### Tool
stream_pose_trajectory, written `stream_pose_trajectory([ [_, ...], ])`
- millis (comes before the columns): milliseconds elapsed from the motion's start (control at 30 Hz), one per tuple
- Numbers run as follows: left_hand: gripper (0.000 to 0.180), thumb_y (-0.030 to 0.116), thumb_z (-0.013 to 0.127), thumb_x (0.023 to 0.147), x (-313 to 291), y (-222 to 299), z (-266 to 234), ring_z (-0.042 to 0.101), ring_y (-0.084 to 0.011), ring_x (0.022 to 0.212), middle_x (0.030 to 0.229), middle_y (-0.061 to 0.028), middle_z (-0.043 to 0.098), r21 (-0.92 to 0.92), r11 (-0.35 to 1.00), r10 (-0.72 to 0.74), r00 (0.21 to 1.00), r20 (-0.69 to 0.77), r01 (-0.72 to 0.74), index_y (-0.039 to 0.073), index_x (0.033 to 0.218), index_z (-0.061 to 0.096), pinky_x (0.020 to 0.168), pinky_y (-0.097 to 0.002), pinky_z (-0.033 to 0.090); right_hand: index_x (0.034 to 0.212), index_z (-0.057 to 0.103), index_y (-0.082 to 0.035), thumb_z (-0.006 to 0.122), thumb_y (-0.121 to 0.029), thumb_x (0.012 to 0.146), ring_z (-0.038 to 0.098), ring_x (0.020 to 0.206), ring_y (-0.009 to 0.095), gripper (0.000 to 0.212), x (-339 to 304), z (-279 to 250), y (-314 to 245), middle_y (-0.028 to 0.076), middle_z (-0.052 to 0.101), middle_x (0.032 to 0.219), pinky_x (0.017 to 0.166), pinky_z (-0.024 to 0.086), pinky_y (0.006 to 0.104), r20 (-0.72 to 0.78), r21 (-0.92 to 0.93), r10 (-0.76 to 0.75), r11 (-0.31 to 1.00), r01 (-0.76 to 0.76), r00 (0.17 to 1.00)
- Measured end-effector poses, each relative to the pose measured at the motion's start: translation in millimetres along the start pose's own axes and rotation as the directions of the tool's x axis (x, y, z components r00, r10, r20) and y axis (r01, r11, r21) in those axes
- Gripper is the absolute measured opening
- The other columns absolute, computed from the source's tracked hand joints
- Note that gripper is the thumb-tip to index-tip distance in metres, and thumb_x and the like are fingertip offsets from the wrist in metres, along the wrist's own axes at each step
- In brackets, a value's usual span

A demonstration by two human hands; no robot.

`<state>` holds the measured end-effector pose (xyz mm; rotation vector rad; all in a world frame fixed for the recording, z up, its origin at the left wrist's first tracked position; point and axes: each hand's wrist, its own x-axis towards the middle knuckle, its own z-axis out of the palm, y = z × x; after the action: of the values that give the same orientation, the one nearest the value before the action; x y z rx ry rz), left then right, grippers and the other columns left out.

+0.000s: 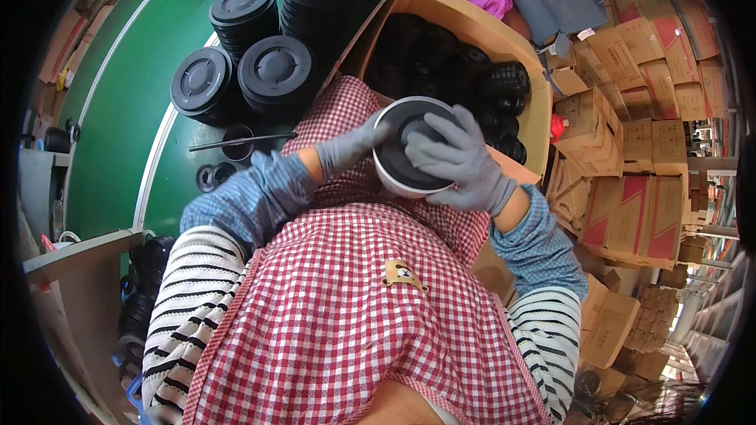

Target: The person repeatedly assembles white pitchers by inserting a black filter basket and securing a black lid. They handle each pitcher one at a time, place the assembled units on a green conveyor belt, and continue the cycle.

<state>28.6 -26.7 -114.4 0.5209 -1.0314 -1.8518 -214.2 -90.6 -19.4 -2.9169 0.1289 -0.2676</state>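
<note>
In front of my apron I hold a white round housing (408,188) tilted, with a black disc (402,132) seated inside its rim. My left hand (352,146) is closed on the rim at the left. Across the disc from the right lies my right hand (463,161); its fingers are bent over the black face and its thumb side is by the lower rim. Both hands wear grey gloves. What the fingertips touch underneath is hidden.
Stacks of black discs (276,68) stand on the green bench (110,126) at left, beside a thin black rod (242,142) and small black rings (214,176). A large carton (538,122) of black parts sits ahead right. Cardboard boxes (634,208) are piled at right.
</note>
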Motion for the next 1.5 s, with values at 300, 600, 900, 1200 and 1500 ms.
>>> stream_pose_trajectory([
  [300, 0.045, 0.03, 0.068, 0.098, -54.3, 24.1, 31.3, 0.069, -0.0311, 0.111, 0.119, -0.0212, 0.071, 0.772, 0.533, -0.115, 0.933, -0.34, 0.347, 0.001, 0.132, 0.063, 0.096, -0.039, 0.054, 0.151, 0.051, -0.007, 0.058, -0.071, 0.091, 0.032, 0.149, 0.046, 0.088, -74.1, 85.4, 20.6, 0.023, 0.041, 0.158, 0.125, 0.023, 0.052, -0.095, 0.474, 0.499, 0.784, -0.401, 0.862],
  [600, 0.042, 0.029, 0.076, 0.079, -206.9, 22.1, -88.3, 0.061, -0.0372, 0.107, 0.11, -0.0139, 0.066, 0.69, -0.288, 0.441, 0.732, -0.519, 0.664, 0.012, 0.115, 0.065, 0.09, -0.0484, 0.05, 0.134, 0.066, -0.002, 0.07, -0.028, 0.094, 0.053, 0.137, 0.037, 0.048, -61.4, 75.4, 14.7, 0.021, 0.061, 0.141, 0.118, 0.038, 0.0458, -0.283, 0.501, 0.539, 0.788, -0.357, 0.793],
  [900, 0.015, 0.018, 0.074, 0.08, -186.1, 64.0, -55.2, 0.063, -0.0341, 0.09, 0.089, -0.0095, 0.07, 0.745, -0.414, 0.24, 0.852, -0.465, 0.523, 0.012, 0.093, 0.073, 0.08, -0.0452, 0.053, 0.133, 0.066, 0.002, 0.072, -0.015, 0.089, 0.055, 0.134, 0.037, 0.047, -11.9, -3.6, 24.0, 0.02, 0.06, 0.142, 0.114, 0.042, 0.0453, -0.424, 0.37, 0.357, 0.907, -0.201, 0.832],
  [1200, 0.027, 0.022, 0.076, 0.086, 1.9, 157.3, 66.7, 0.068, -0.0285, 0.09, 0.092, -0.0072, 0.073, 0.94, -0.338, 0.256, 0.957, 0.14, -0.047, 0.01, 0.11, 0.074, 0.081, -0.0389, 0.056, 0.128, 0.07, -0.009, 0.076, -0.021, 0.083, 0.07, 0.093, 0.03, 0.047, 38.9, -50.3, 5.0, 0.012, 0.074, 0.102, 0.083, 0.055, 0.043, -0.203, -0.006, 0.343, 0.936, -0.351, 0.917],
  [1500, 0.022, 0.016, 0.065, 0.098, 41.2, 86.3, 22.9, 0.069, -0.0279, 0.084, 0.095, -0.0112, 0.072, 0.968, -0.177, 0.131, 0.97, 0.203, -0.179, 0.009, 0.116, 0.073, 0.076, -0.0383, 0.056, 0.122, 0.075, -0.015, 0.073, -0.022, 0.091, 0.071, 0.076, 0.026, 0.032, -66.8, -12.2, -3.1, 0.012, 0.074, 0.088, 0.069, 0.055, 0.0362, -0.016, 0.355, 0.799, 0.566, -0.744, 0.601],
])
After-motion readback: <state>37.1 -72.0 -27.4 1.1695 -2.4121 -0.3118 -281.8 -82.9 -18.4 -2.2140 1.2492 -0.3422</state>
